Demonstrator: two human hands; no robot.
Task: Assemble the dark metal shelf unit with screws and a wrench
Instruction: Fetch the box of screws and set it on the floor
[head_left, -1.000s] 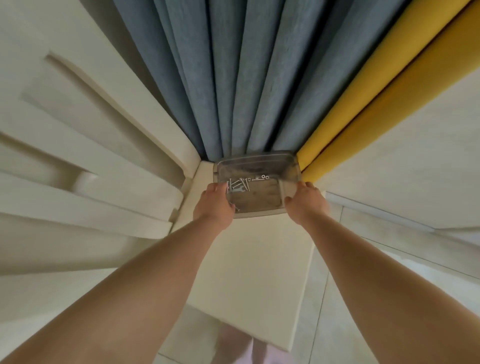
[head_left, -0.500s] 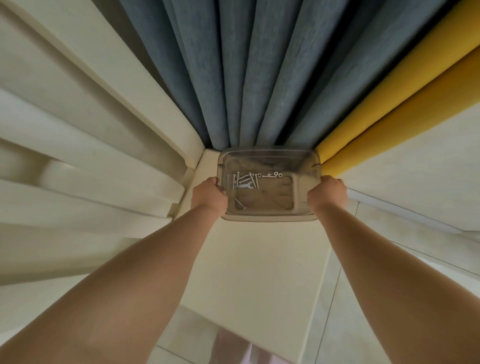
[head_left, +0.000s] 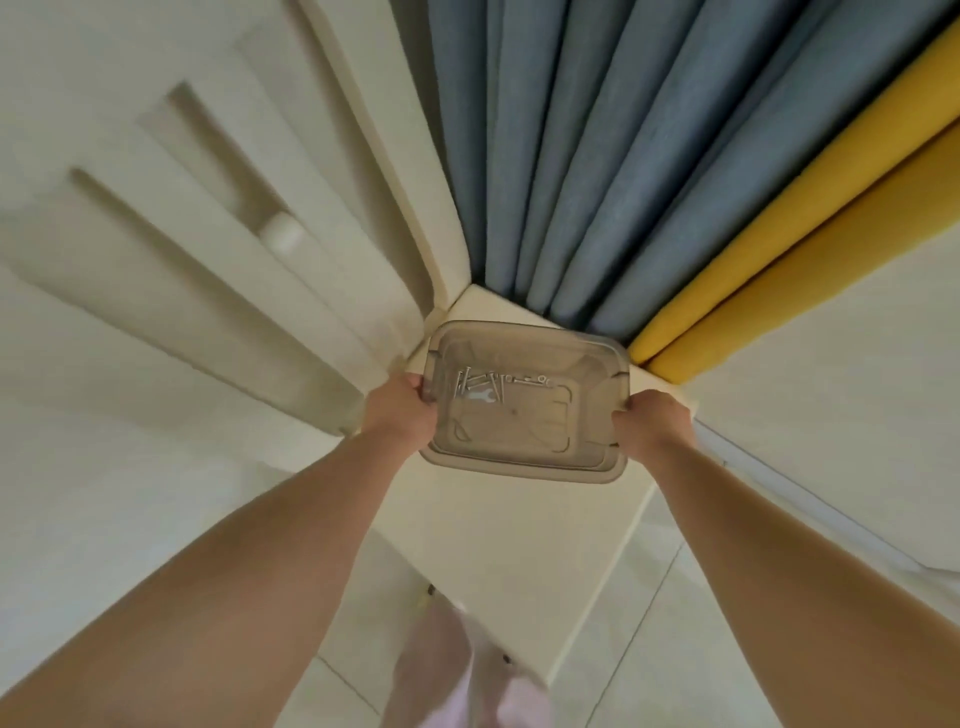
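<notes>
**Clear bin of hardware held over a cream surface**

At far left stand the cream moulded panels (head_left: 197, 249) of a cabinet or door front, smooth and ridged; just right of them the left hand (head_left: 402, 415) curls its fingers round the left short edge of a clear smoky rectangular plastic bin (head_left: 524, 447), thumb on the rim; inside the bin, gathered toward its far left corner, lie several small silver screws (head_left: 470, 382) and a little flat silver wrench (head_left: 480, 397), the remaining bottom bare; the right hand (head_left: 652, 428) grips the opposite short edge in the same way; the bin sits level above a smooth cream desk (head_left: 519, 545) whose right edge drops to pale floor tiles (head_left: 675, 623); behind hang pleated blue-grey fabric curtains (head_left: 597, 156), then yellow curtain folds (head_left: 805, 234) at right.
</notes>
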